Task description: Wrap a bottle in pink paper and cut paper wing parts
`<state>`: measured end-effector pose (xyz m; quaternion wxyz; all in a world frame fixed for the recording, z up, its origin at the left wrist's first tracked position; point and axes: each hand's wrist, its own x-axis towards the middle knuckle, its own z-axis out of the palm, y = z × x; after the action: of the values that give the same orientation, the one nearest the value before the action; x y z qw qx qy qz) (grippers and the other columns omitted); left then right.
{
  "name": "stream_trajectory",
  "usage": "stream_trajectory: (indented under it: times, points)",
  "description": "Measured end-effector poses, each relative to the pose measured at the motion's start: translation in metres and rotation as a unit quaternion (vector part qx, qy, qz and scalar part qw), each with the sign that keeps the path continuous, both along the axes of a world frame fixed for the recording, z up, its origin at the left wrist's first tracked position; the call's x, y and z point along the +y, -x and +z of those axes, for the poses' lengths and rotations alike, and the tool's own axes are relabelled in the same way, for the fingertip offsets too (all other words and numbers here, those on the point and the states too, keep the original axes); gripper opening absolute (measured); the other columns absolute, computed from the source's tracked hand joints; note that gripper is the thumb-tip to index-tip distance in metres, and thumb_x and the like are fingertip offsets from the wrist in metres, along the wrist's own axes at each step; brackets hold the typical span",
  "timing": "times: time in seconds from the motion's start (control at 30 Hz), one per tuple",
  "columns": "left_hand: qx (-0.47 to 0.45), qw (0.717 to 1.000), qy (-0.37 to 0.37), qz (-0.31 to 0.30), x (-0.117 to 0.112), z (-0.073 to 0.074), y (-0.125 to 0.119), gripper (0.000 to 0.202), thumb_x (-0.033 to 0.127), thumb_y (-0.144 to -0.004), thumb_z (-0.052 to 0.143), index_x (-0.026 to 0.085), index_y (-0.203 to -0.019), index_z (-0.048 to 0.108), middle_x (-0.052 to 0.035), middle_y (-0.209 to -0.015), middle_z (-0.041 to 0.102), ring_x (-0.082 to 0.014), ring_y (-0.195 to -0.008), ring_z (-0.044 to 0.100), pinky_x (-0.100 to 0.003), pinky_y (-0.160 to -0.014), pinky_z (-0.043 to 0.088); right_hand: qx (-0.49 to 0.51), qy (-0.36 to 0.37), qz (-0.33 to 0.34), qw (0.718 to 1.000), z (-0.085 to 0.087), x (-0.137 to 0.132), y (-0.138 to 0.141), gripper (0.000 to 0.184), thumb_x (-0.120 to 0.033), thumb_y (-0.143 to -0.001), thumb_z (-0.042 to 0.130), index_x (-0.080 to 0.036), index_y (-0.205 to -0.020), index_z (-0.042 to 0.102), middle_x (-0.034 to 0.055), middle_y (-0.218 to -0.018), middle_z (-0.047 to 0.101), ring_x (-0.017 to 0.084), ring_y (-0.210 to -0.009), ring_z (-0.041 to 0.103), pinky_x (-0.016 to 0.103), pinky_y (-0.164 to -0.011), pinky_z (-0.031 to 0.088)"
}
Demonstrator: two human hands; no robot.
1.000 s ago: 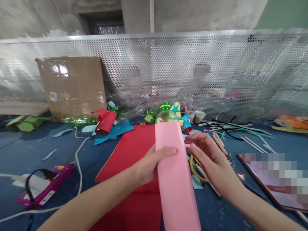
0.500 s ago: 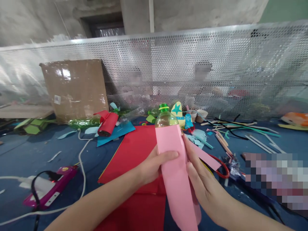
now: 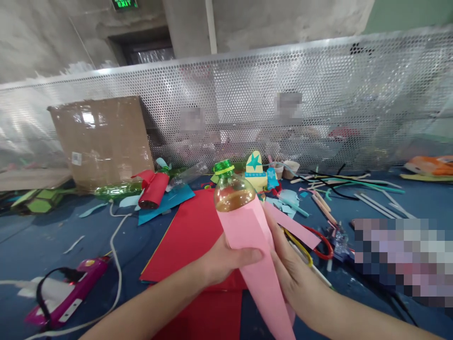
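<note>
Above the red paper sheets (image 3: 184,236), a clear plastic bottle (image 3: 234,190) jacketed in pink paper (image 3: 244,224) is being held at a tilt, its green neck (image 3: 223,167) pointing up and leftward. By the left hand (image 3: 221,262), the bottle is being clasped, thumb laid across the front and other fingers curled behind, out of sight. By the right hand (image 3: 292,269), the right side is being backed with bent fingers (how firmly they are closed cannot be told). Something light, thin-walled and springy is seemingly being handled; the paper looks smooth, prone to slipping or creasing, so a broad, gentle hold around the middle is being favoured over pinching. Beyond the right hand, a pink paper strip (image 3: 293,224) is being borne by the blue tabletop (image 3: 95,231).
</note>
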<state>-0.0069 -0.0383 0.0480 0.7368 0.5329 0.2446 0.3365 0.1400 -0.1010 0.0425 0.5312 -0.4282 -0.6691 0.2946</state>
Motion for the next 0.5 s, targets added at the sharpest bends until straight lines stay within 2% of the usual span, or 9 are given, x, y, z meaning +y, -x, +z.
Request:
stream_trajectory:
  times: [0.1, 0.27, 0.4, 0.5]
  points:
    - [-0.009, 1.000, 0.018, -0.009, 0.0007, 0.0015, 0.0011, 0.067, 0.050, -0.051, 0.087, 0.017, -0.104, 0.064, -0.0103, -0.098, 0.071, -0.0311, -0.098, 0.065, -0.045, -0.089, 0.048, -0.031, -0.004, 0.015, 0.999, 0.0046, 0.0010, -0.0034, 0.057, -0.044, -0.099, 0.038, -0.033, -0.152, 0.022, -0.0004, -0.159, 0.025, 0.022, -0.145, 0.021, 0.046, -0.118, 0.021]
    - [-0.028, 0.997, 0.028, -0.059, 0.0001, 0.0037, 0.0008, 0.059, 0.050, -0.057, 0.084, 0.018, -0.103, 0.065, -0.0082, -0.096, 0.071, -0.0317, -0.100, 0.065, -0.042, -0.088, 0.048, 0.052, 0.058, 0.053, 0.996, 0.0099, 0.0053, -0.0079, 0.055, -0.051, -0.099, 0.032, -0.036, -0.151, 0.022, -0.0047, -0.157, 0.029, 0.018, -0.144, 0.022, 0.040, -0.117, 0.024]
    - [-0.025, 0.994, 0.023, -0.108, -0.0005, 0.0021, 0.0000, 0.064, 0.049, -0.056, 0.085, 0.016, -0.107, 0.064, -0.0118, -0.104, 0.070, -0.0331, -0.103, 0.064, -0.044, -0.090, 0.048, 0.041, 0.026, 0.045, 0.998, 0.0084, 0.0079, -0.0065, 0.063, -0.052, -0.097, 0.039, -0.034, -0.153, 0.016, -0.0030, -0.157, 0.028, 0.022, -0.145, 0.014, 0.042, -0.117, 0.025]
    - [-0.015, 0.995, 0.030, -0.089, -0.0002, 0.0017, -0.0016, 0.065, 0.047, -0.055, 0.087, 0.016, -0.107, 0.064, -0.0128, -0.102, 0.070, -0.0326, -0.101, 0.065, -0.044, -0.089, 0.049, 0.002, 0.005, 0.038, 0.999, 0.0099, 0.0069, -0.0067, 0.062, -0.050, -0.099, 0.036, -0.032, -0.154, 0.013, -0.0018, -0.157, 0.028, 0.023, -0.145, 0.015, 0.042, -0.117, 0.026]
